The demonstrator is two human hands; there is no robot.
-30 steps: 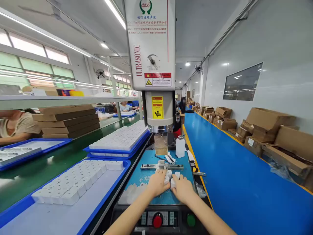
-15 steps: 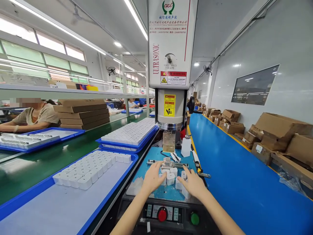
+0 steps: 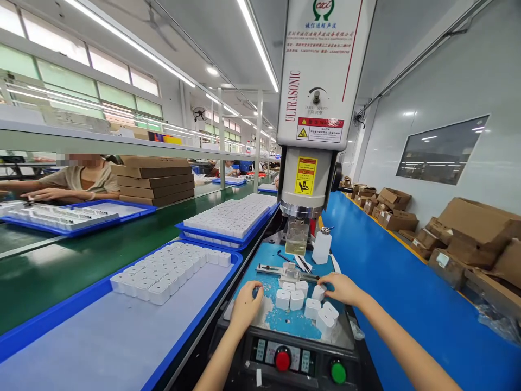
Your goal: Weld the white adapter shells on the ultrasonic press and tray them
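Observation:
My right hand (image 3: 341,288) has its fingertips around a small white plastic housing (image 3: 318,294) at the right of the blue work plate (image 3: 285,321). My left hand (image 3: 246,307) hovers over the plate's left side, fingers curved, with a gap between thumb and index finger and nothing visible in it. Several other white plastic housings (image 3: 297,300) stand between the hands, some with a small slot on top. Just behind them lies a metal fixture (image 3: 288,271), below the horn (image 3: 297,237) of the ultrasonic welding machine (image 3: 321,76).
To the left, a blue tray (image 3: 240,260) carries rows of white housings; stacked trays (image 3: 240,240) stand behind it. A white bottle (image 3: 322,247) is behind the fixture. A red button (image 3: 283,359) and green button (image 3: 338,372) face me. Someone works at far left (image 3: 81,182).
My left hand has moved left, away from the housings. My right hand has shifted to the rear right housing and closed its fingertips on it. The camera view has turned left and tilted.

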